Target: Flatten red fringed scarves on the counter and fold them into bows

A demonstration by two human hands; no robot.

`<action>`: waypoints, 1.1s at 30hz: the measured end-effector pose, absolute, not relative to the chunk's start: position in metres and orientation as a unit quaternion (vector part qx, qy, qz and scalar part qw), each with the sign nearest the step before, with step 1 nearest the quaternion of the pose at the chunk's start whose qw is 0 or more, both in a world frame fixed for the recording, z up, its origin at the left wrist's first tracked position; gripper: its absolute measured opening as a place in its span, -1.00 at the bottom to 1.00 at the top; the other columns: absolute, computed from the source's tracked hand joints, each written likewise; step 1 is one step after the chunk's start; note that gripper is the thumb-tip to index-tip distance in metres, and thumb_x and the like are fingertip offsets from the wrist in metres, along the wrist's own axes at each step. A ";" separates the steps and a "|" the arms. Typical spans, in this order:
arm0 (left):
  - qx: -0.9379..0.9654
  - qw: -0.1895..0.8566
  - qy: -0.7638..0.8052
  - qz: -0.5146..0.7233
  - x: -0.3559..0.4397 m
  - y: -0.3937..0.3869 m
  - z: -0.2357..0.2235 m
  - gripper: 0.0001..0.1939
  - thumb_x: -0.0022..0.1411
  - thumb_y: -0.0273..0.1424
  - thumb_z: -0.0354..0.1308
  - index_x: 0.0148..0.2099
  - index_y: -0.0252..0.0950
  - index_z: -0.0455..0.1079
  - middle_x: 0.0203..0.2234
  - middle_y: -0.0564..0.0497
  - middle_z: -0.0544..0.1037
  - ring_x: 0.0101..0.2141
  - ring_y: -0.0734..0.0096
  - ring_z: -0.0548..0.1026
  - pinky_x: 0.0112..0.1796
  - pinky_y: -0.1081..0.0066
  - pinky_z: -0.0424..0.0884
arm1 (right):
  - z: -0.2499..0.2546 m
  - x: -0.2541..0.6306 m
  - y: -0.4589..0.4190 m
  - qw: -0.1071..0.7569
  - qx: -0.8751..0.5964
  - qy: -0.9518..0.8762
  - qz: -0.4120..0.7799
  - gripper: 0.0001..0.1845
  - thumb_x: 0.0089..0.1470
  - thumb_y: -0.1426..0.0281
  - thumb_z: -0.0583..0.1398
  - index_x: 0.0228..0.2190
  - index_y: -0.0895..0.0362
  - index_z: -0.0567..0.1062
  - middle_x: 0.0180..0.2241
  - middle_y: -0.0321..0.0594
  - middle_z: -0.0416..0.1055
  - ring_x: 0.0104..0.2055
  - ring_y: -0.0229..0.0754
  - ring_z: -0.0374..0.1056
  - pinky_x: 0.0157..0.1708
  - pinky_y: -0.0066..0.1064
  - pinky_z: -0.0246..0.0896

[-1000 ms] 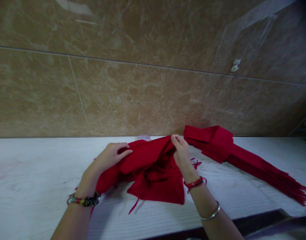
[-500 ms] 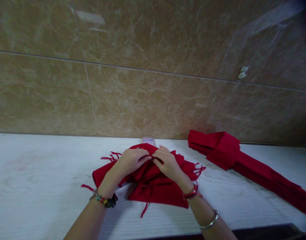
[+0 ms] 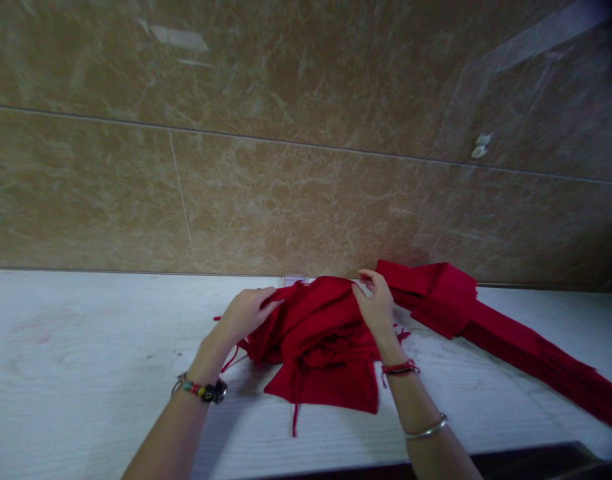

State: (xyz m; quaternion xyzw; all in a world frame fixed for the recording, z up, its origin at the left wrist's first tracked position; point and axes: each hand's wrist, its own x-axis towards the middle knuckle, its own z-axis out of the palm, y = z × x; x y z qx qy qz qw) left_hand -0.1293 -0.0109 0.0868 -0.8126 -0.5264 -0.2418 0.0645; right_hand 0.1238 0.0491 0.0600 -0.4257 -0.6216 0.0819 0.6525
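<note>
A bunched red cloth with thin red cords hanging from it lies on the white surface in front of me. My left hand grips its upper left edge, thumb on the near side and fingers mostly behind. At the upper right of the cloth, my right hand has its thumb and fingers apart, the thumb touching the fabric. A flat red flap spreads toward me below the bunched folds. Whether the cloth is a bag or a plain piece I cannot tell.
A long stack of folded red cloth stretches to the right edge. A phone lies partly covered behind the bunched cloth. Brown marbled tile wall rises behind the white tabletop. A dark edge runs along the lower right.
My hands were together at the cloth's middle and have moved apart to its two sides. The cloth has bunched up higher, covering more of the phone.
</note>
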 end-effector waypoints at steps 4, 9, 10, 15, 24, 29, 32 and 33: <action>-0.845 0.095 -0.479 -0.218 -0.118 -0.011 0.080 -0.78 0.23 -0.33 -0.05 -0.38 -0.31 0.34 -0.55 0.01 0.48 -0.53 0.44 0.39 -0.50 0.50 0.18 | 0.066 0.099 0.021 0.512 -0.311 -0.799 -0.047 -0.58 0.01 0.36 0.09 -0.04 0.11 0.30 -0.01 -0.07 0.25 0.09 -0.07 0.07 0.07 -0.09 -0.07; -0.874 0.144 -0.404 -0.228 -0.109 -0.015 0.076 -0.71 0.24 -0.30 -0.07 -0.45 -0.31 0.32 -0.61 0.05 0.43 -0.58 0.49 0.36 -0.52 0.52 0.16 | 0.061 0.077 0.006 0.394 -0.247 -0.885 -0.016 -0.51 0.04 0.37 0.08 0.05 0.05 0.20 0.04 -0.15 0.23 0.15 -0.08 -0.01 0.12 -0.01 -0.22; -0.877 0.148 -0.395 -0.230 -0.108 -0.016 0.076 -0.71 0.24 -0.29 -0.08 -0.44 -0.30 0.32 -0.61 0.05 0.44 -0.57 0.49 0.37 -0.52 0.52 0.16 | 0.059 0.077 0.007 0.402 -0.244 -0.883 -0.004 -0.57 0.05 0.40 0.07 0.00 0.05 0.26 -0.03 -0.16 0.29 0.09 -0.10 0.08 0.11 -0.02 -0.19; -0.850 0.158 -0.427 -0.264 -0.115 -0.017 0.082 -0.76 0.24 -0.30 -0.07 -0.31 -0.29 0.37 -0.51 0.02 0.51 -0.51 0.45 0.43 -0.48 0.51 0.24 | 0.057 0.086 0.021 0.489 -0.290 -0.822 0.025 -0.83 0.08 0.41 0.04 -0.39 0.09 0.43 -0.38 -0.19 0.38 -0.25 -0.17 0.28 -0.05 -0.17 0.10; -0.843 0.103 -0.436 -0.299 -0.118 -0.012 0.077 -0.77 0.23 -0.35 -0.06 -0.19 -0.28 0.39 -0.34 -0.03 0.53 -0.33 0.39 0.47 -0.29 0.45 0.34 | 0.048 0.089 0.029 0.406 -0.284 -0.867 0.052 -0.45 -0.01 0.38 0.13 0.05 0.05 0.19 0.07 -0.10 0.17 0.13 -0.09 0.00 0.10 -0.07 -0.14; -0.853 0.083 -0.432 -0.281 -0.111 -0.012 0.069 -0.81 0.19 -0.35 0.00 -0.24 -0.29 0.40 -0.36 -0.04 0.54 -0.35 0.36 0.47 -0.30 0.42 0.35 | 0.054 0.079 0.017 0.436 -0.250 -0.859 0.097 -0.86 0.04 0.36 0.09 -0.36 0.09 0.44 -0.36 -0.19 0.38 -0.25 -0.17 0.28 -0.09 -0.19 0.12; -0.846 0.078 -0.435 -0.300 -0.113 -0.013 0.072 -0.80 0.17 -0.30 0.04 -0.24 -0.30 0.39 -0.37 -0.04 0.53 -0.34 0.36 0.47 -0.29 0.42 0.35 | 0.057 0.078 0.015 0.515 -0.255 -0.807 0.134 -0.85 0.05 0.35 0.06 -0.46 0.11 0.38 -0.34 -0.18 0.35 -0.24 -0.18 0.27 -0.19 -0.30 0.17; -0.843 0.075 -0.436 -0.304 -0.114 -0.013 0.074 -0.79 0.16 -0.30 0.04 -0.23 -0.29 0.39 -0.37 -0.04 0.53 -0.34 0.36 0.47 -0.29 0.42 0.35 | 0.057 0.079 0.016 0.547 -0.266 -0.779 0.150 -0.84 0.06 0.34 0.03 -0.46 0.11 0.36 -0.33 -0.18 0.35 -0.23 -0.19 0.27 -0.19 -0.31 0.17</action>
